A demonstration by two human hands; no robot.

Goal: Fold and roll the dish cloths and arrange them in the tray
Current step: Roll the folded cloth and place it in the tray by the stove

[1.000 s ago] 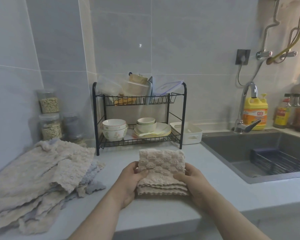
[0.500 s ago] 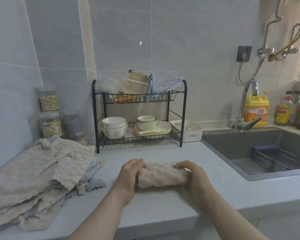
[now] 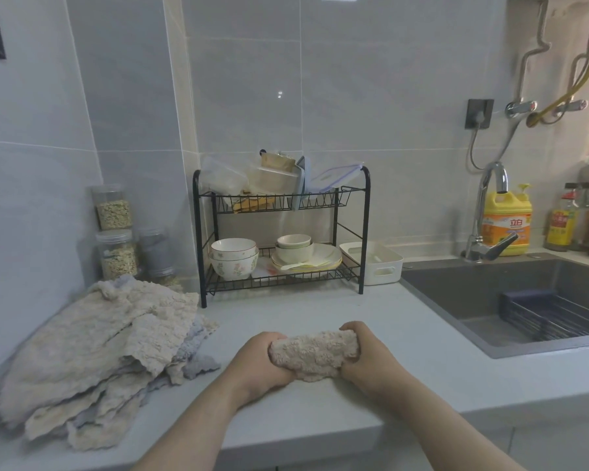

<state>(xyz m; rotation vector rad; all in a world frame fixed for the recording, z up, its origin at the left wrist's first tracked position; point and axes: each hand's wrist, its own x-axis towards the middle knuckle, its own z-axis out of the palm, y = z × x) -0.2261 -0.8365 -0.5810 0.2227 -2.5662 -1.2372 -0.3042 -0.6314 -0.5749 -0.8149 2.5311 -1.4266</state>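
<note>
rolled dish cloth (image 3: 313, 355) | left grip (image 3: 256, 363) curled round its left end | right grip (image 3: 369, 356) curled round its right end

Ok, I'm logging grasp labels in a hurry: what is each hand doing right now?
Left hand: grips the left end of the rolled dish cloth.
Right hand: grips its right end.

Grey countertop (image 3: 286, 312), dish cloth heap (image 3: 96, 348) at left, black rack (image 3: 286, 283), white tray (image 3: 380, 264) beside it, jars (image 3: 116, 254)
</note>
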